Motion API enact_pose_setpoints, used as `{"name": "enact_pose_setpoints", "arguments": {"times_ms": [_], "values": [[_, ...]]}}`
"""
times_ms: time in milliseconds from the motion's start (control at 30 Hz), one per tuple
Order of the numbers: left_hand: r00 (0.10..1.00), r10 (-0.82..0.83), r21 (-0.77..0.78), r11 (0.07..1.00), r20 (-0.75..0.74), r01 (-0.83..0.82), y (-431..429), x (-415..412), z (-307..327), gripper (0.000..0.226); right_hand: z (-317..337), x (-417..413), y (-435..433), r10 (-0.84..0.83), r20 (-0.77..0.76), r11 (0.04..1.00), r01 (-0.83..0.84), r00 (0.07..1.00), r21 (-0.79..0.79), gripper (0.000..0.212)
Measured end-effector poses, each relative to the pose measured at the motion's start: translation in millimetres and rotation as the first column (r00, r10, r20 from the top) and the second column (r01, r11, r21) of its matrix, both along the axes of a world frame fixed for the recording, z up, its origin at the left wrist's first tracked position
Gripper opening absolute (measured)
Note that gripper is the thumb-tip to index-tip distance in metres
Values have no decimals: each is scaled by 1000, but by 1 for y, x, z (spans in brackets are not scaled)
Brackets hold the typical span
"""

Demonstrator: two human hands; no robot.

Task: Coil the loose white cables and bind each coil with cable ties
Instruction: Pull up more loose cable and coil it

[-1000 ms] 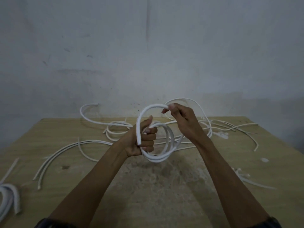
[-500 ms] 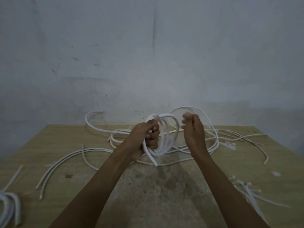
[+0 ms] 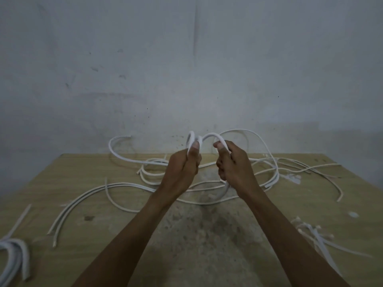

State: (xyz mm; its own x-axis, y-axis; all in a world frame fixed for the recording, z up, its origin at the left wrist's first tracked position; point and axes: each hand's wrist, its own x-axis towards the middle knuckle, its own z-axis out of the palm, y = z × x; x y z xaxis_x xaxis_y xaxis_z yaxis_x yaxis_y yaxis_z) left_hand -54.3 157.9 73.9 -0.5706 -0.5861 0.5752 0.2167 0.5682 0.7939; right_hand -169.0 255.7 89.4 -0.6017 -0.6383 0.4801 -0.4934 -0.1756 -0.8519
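Both hands grip one white cable (image 3: 209,136): left hand (image 3: 182,168) curls round its gathered loops, right hand (image 3: 234,164) pinches the arch beside them.

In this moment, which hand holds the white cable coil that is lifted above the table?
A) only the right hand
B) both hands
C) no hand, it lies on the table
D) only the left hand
B: the left hand and the right hand each grip the white cable coil, which is raised above the wooden table.
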Motion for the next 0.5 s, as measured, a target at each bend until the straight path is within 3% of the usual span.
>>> {"name": "enact_pose_setpoints", "arguments": {"times_ms": [133,267,400,500], "values": [[980,-30,381,919,-197,104,-5,-1,11,55,3,30,0,-84,-331,994,54,940,-98,35],[972,-6,521,843,-236,132,-7,-1,14,55,-7,56,-3,-77,-570,997,59,818,-50,59],[939,-94,788,520,-330,329,-14,-3,26,57,-19,70,-8,-237,-779,969,192,581,-152,61],[895,-135,818,365,-425,444,-5,-2,33,56,-18,68,-11,-319,-791,947,198,521,-252,61]]}}
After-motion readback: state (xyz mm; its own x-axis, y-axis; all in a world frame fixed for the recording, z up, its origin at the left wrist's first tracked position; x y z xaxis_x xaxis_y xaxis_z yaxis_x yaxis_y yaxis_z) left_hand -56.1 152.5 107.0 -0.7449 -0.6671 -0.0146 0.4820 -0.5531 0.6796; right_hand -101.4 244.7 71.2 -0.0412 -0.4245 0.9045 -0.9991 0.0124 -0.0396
